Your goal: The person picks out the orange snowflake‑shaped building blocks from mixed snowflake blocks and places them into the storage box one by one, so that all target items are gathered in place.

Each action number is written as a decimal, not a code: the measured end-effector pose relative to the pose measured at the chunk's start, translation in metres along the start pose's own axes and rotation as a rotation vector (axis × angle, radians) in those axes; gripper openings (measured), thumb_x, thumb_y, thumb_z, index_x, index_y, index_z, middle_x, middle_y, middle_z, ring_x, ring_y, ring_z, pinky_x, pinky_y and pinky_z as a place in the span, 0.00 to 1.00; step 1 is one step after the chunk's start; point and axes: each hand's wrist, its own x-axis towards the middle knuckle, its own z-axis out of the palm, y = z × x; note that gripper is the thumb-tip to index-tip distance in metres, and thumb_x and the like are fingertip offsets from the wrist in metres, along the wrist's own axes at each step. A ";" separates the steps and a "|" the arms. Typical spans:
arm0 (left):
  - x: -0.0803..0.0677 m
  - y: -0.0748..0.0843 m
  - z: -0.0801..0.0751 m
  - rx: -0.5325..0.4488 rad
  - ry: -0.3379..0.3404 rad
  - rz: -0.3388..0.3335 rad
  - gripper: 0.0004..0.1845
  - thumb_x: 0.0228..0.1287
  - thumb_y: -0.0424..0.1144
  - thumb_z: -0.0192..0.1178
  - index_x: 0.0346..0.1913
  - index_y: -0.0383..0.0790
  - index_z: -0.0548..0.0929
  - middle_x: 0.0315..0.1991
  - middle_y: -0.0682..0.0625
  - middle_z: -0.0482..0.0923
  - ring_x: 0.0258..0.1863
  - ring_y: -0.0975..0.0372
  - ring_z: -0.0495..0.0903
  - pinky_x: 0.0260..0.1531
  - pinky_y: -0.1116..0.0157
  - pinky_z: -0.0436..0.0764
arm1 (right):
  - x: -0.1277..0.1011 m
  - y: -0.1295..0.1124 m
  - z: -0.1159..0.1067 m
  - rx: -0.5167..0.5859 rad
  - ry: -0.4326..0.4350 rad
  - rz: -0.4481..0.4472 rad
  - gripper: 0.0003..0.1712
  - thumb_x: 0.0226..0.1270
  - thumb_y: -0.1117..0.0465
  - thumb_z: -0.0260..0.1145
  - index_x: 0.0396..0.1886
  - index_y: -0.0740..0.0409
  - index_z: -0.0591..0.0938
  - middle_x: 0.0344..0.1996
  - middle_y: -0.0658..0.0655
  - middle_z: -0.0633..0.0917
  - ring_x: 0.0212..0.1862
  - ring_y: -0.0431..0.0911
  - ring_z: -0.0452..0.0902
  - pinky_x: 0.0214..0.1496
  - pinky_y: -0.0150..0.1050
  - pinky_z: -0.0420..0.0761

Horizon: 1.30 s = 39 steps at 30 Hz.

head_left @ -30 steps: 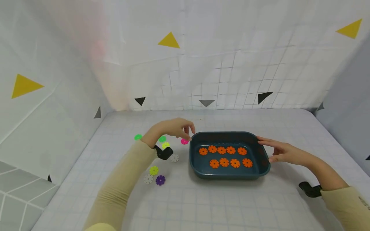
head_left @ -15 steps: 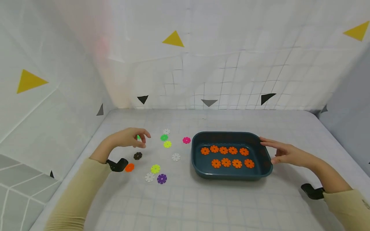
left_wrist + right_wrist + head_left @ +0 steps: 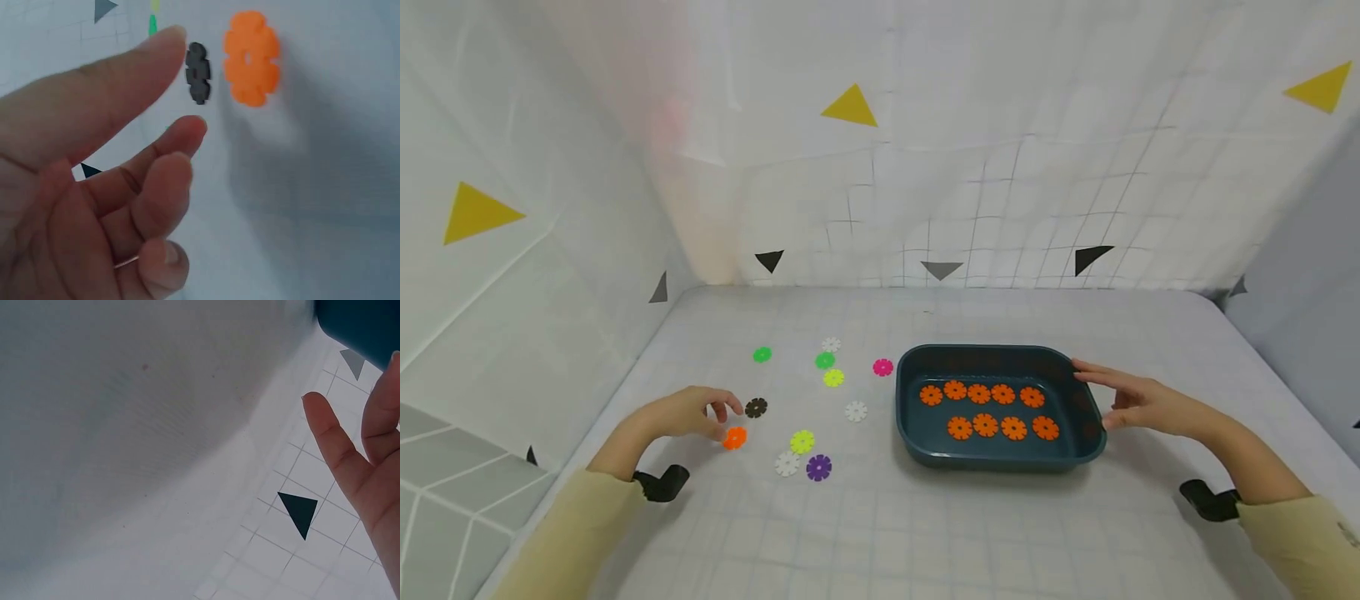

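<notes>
My left hand (image 3: pixel 688 412) is low over the left side of the table, thumb and fingers apart with nothing between them. Right at its fingertips lies an orange flower-shaped disc (image 3: pixel 735 437), with a dark brown disc (image 3: pixel 756 407) just beyond; the left wrist view shows this orange disc (image 3: pixel 251 59) past the thumb. A dark blue-green rectangular basin (image 3: pixel 1000 459) holds two rows of orange discs (image 3: pixel 985 426). With fingers extended, my right hand (image 3: pixel 1150 403) touches the basin's right end, fingertips at the rim and thumb lower on the side.
Between left hand and basin lie several loose discs: green (image 3: pixel 762 355), pink (image 3: pixel 883 367), white (image 3: pixel 856 412), yellow (image 3: pixel 802 442) and purple (image 3: pixel 819 467). White sheeting with yellow and dark triangles walls the table (image 3: pixel 925 533) at the back and sides.
My left hand has moved from beside the basin's left end leftward, then down toward the front, uncovering the green, brown and orange discs. The right hand stays at the basin.
</notes>
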 end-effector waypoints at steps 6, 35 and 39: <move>0.001 -0.010 0.011 -0.045 -0.010 0.040 0.18 0.46 0.30 0.65 0.43 0.46 0.79 0.36 0.48 0.73 0.32 0.58 0.70 0.33 0.62 0.70 | 0.001 -0.001 -0.001 0.008 -0.008 0.006 0.34 0.59 0.70 0.61 0.65 0.71 0.60 0.65 0.24 0.53 0.28 0.42 0.68 0.26 0.34 0.70; 0.009 -0.027 0.023 -0.051 0.062 0.105 0.14 0.46 0.31 0.67 0.35 0.47 0.75 0.26 0.53 0.70 0.27 0.62 0.68 0.28 0.68 0.67 | -0.001 0.002 0.000 -0.005 0.003 -0.015 0.34 0.59 0.71 0.61 0.64 0.72 0.60 0.65 0.25 0.53 0.26 0.41 0.67 0.24 0.33 0.70; 0.009 -0.029 0.024 -0.085 0.060 0.074 0.13 0.50 0.35 0.67 0.38 0.47 0.75 0.21 0.53 0.68 0.21 0.63 0.68 0.24 0.68 0.67 | 0.001 0.002 -0.001 -0.016 0.003 -0.006 0.34 0.59 0.71 0.61 0.64 0.71 0.60 0.65 0.25 0.53 0.27 0.41 0.68 0.25 0.33 0.70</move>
